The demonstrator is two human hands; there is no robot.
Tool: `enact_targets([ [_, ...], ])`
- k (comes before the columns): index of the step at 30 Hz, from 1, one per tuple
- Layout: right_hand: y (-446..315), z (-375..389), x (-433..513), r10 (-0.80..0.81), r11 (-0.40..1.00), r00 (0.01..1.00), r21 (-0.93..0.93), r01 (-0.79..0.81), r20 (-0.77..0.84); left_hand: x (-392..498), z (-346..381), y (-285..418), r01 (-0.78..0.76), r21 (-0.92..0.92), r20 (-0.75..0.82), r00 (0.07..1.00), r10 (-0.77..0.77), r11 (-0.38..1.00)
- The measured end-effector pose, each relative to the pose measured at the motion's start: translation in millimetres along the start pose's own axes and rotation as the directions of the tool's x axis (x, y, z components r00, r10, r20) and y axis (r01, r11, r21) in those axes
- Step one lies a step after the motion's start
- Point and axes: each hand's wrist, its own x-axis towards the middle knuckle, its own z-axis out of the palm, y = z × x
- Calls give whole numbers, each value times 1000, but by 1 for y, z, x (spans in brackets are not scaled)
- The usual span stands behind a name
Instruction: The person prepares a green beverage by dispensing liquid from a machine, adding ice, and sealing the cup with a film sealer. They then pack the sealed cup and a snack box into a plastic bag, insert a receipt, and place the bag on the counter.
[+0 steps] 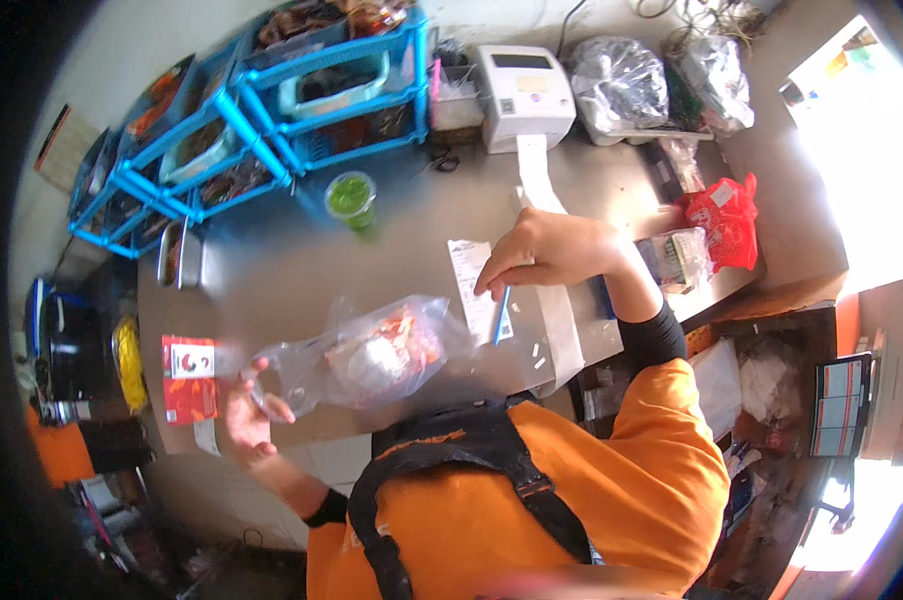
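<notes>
A clear plastic bag [391, 349] with white and reddish contents lies on the metal table. At its left end, my left hand [252, 420] has its fingers spread around the bag's handle loop. My right hand [545, 251] is above a printed paper receipt [466, 262], its fingers bent downwards. A blue pen [502, 315] slants from under those fingers over the receipt; whether they grip it is hard to tell. Beside the receipt hangs a long white paper strip [560, 322], which comes from a white label printer [526, 97].
Blue plastic racks [331, 67] line the back left. A cup with green contents [351, 196], a steel container [188, 259] and a red printed card [188, 390] stand or lie leftwards. A red plastic bag [725, 225] and wrapped packets [672, 255] are at the right.
</notes>
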Motion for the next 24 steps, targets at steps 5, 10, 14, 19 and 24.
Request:
enact_targets([
  [5,117,-41,-64,408,860,705,-16,-511,-581,-5,4,8,178,66,-211,964,-161,982],
  [10,243,-99,-136,406,586,36,230,-777,-913,3,8,7,193,1,-272,944,-186,981],
  [14,312,-121,-148,-14,535,-134,105,-838,-991,17,8,12,288,25,-313,912,-266,957],
  [19,353,-136,-137,155,378,-256,297,-877,-954,26,21,28,505,84,-485,774,-408,859],
  [24,360,-143,-156,178,636,-301,343,-691,-937,46,22,57,766,204,-513,614,-599,610],
])
